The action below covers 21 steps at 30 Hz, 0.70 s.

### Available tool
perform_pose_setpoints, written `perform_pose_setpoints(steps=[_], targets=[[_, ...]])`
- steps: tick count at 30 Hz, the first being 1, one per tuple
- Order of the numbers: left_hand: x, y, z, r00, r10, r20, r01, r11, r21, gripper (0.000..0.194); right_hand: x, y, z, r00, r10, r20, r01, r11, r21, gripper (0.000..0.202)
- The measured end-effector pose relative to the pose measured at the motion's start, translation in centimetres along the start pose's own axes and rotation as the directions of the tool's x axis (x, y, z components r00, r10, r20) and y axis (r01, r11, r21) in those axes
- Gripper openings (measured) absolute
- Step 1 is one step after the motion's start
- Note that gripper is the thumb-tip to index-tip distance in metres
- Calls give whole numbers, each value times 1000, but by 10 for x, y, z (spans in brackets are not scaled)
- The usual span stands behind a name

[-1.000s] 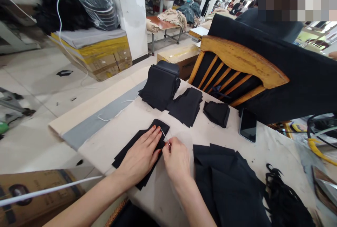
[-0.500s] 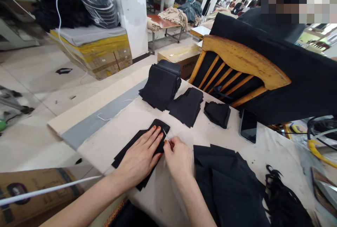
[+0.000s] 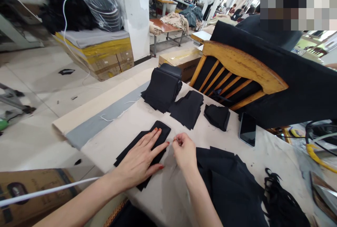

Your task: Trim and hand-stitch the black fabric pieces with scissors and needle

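My left hand (image 3: 138, 155) lies flat, fingers spread, on a folded black fabric piece (image 3: 162, 128) at the near left of the table. Just right of it, my right hand (image 3: 185, 151) is raised a little with thumb and fingers pinched together. A thin faint line hangs below the pinch, too blurred to name. Past the hands stand a tall stack of black fabric pieces (image 3: 163, 86), a lower black stack (image 3: 187, 109) and a small black bundle (image 3: 217, 116). Beside my right forearm spreads a larger pile of black cloth (image 3: 229, 181).
A phone (image 3: 248, 128) lies near the table's far right edge, with black strips (image 3: 281, 199) at the near right. A wooden chair (image 3: 244, 64) draped in black stands against the far side. Cardboard boxes (image 3: 105, 60) sit on the floor at left. Several people work farther back.
My right hand has drawn back to the right, away from the fabric, where a thin pale pointed tool showed in its fingers. My left hand's index finger and thumb have spread outward.
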State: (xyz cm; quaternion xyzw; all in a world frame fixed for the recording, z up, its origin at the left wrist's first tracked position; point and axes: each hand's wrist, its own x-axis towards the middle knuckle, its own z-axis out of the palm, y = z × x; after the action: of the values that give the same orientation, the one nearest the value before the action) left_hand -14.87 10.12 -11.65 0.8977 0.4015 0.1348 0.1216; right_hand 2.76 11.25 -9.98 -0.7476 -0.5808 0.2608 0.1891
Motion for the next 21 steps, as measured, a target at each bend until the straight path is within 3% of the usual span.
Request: perform_pose_setpoints(steps=[4,7,21], targets=[[0,-1,0,1000,19,-5,-19,1000,0,54,23,-6,-6,998,-63,-16,62,998,-20,24],[0,-2,2,999,29,13,-30,999,30,58,33,-15,-7,996,-89,7,89,992,-87,18],[-4,-4,-1,995,68,71,-68,998,-6,72,40,-21,-5,997,-70,39,76,977,-201,10]])
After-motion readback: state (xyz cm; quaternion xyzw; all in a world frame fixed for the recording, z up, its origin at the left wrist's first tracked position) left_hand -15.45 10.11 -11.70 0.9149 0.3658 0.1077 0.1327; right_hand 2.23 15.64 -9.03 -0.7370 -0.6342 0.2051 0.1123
